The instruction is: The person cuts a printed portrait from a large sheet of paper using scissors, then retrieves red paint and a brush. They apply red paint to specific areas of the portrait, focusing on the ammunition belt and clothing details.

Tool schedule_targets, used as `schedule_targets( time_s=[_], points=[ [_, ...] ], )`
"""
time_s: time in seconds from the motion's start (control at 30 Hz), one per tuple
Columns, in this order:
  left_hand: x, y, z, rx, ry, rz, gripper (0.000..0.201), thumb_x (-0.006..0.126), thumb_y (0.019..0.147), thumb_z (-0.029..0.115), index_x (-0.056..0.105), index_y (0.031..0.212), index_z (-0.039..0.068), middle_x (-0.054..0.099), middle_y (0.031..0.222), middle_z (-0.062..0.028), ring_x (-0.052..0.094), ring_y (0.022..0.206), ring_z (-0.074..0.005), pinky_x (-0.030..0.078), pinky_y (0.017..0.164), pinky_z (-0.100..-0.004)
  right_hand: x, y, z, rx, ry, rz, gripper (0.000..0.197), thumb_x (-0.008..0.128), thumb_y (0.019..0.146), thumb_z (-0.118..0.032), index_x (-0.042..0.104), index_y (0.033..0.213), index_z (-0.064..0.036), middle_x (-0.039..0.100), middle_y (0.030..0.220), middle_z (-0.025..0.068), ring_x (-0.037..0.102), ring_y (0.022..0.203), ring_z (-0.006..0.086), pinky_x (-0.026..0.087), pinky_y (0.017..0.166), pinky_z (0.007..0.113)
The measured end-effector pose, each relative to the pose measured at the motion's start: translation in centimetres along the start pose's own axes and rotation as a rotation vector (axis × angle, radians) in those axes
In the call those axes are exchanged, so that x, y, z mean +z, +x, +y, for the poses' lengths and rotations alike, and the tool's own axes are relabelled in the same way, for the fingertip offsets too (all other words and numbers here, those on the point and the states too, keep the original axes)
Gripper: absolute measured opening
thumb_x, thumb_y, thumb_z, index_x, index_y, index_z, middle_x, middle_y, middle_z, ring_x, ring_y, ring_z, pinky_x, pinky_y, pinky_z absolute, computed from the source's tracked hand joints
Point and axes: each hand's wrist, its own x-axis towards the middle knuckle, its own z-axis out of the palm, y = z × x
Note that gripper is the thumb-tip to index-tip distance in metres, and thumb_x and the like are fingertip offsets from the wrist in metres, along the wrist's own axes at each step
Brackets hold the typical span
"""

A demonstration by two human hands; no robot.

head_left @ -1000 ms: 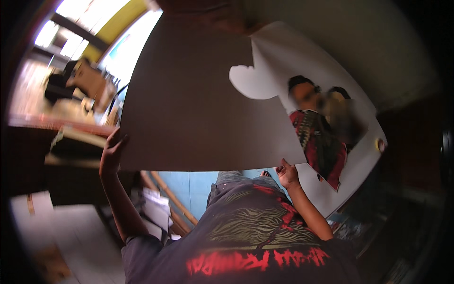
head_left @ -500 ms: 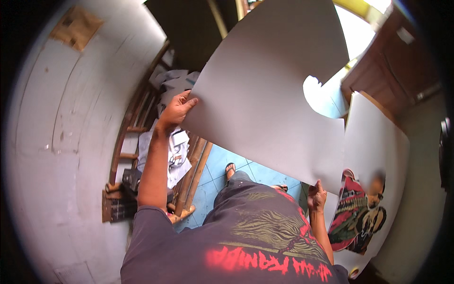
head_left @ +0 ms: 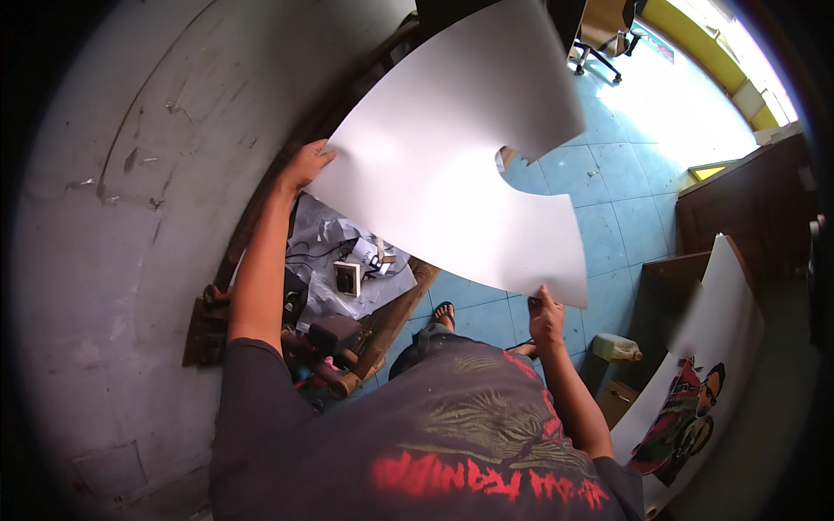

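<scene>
A large white sheet (head_left: 434,182) with a curved bite cut out of its right side is held up in front of me, bowed along its near edge. My left hand (head_left: 306,165) pinches its left corner, thumb on the upper face. Closed on the near edge towards the right corner is my right hand (head_left: 546,317), thumb on top and the other fingers partly hidden. The far end of the sheet runs up to the top of the view.
To the left, a bamboo bench (head_left: 395,334) carries grey plastic wrapping (head_left: 317,227), cables and small boxes, beside a pale wall (head_left: 130,286). A printed white sheet (head_left: 695,347) stands at right near a plastic jug (head_left: 615,348). An office chair (head_left: 605,35) is on the blue tiled floor (head_left: 630,230).
The white sheet has swung left, away from the printed sheet, with both hands still on it. My view has shifted too, showing more floor and bench.
</scene>
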Motion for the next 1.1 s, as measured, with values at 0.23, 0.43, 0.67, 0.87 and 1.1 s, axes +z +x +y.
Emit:
schedule_targets(
  time_s=[0.23, 0.43, 0.67, 0.87, 1.1],
  points=[
    [-19.6, -1.8, -14.2, -0.159, 0.870, 0.549, 0.050, 0.065, 0.088, 0.018, 0.051, 0.132, -0.001, 0.058, 0.129, -0.0227, 0.054, 0.123, -0.0336, 0.041, 0.104, -0.0425, 9.2, -0.9, 10.5, 0.624, -0.589, -0.782, 0.031, 0.059, 0.097, -0.028, 0.056, 0.118, -0.0051, 0.063, 0.117, 0.0086, 0.063, 0.105, 0.0218, 0.050, 0.089, 0.037],
    [-13.6, -6.6, -19.1, -0.655, 1.148, 0.701, 0.082, 0.071, 0.083, 0.028, 0.026, 0.151, 0.015, 0.018, 0.156, -0.0252, 0.023, 0.144, -0.0385, 0.015, 0.111, -0.0688, 9.0, -5.2, 8.2, 0.513, -1.272, -0.866, 0.057, 0.061, 0.096, -0.035, 0.048, 0.137, 0.0020, 0.061, 0.127, 0.0153, 0.060, 0.114, 0.0219, 0.049, 0.093, 0.035],
    [8.8, -14.4, -31.6, -0.558, 0.868, 0.360, 0.091, 0.072, 0.078, 0.040, 0.025, 0.151, 0.013, 0.008, 0.159, -0.0238, 0.013, 0.147, -0.0383, 0.015, 0.112, -0.0674, -11.6, -7.7, 4.2, 0.306, -1.394, -0.113, 0.056, 0.065, 0.091, -0.034, 0.055, 0.127, 0.0072, 0.064, 0.119, 0.0232, 0.062, 0.113, 0.0323, 0.049, 0.093, 0.037],
    [24.5, -17.4, -29.5, -0.617, 0.615, -0.097, 0.090, 0.074, 0.076, 0.045, 0.028, 0.149, 0.018, 0.010, 0.158, -0.0248, 0.017, 0.146, -0.0405, 0.019, 0.109, -0.0678, -20.3, -16.2, 0.2, 0.334, -1.563, 0.112, 0.058, 0.070, 0.088, -0.033, 0.056, 0.127, 0.0075, 0.064, 0.119, 0.0242, 0.064, 0.111, 0.0302, 0.050, 0.093, 0.037],
    [25.9, -13.4, -29.5, -0.447, 0.782, -0.227, 0.080, 0.073, 0.077, 0.044, 0.040, 0.141, 0.010, 0.026, 0.151, -0.0269, 0.037, 0.135, -0.0409, 0.034, 0.107, -0.0561, -22.2, -22.4, -0.4, 0.195, -1.160, 0.286, 0.055, 0.067, 0.087, -0.035, 0.057, 0.128, 0.0011, 0.062, 0.123, 0.0231, 0.061, 0.114, 0.0332, 0.049, 0.095, 0.039]
  ],
)
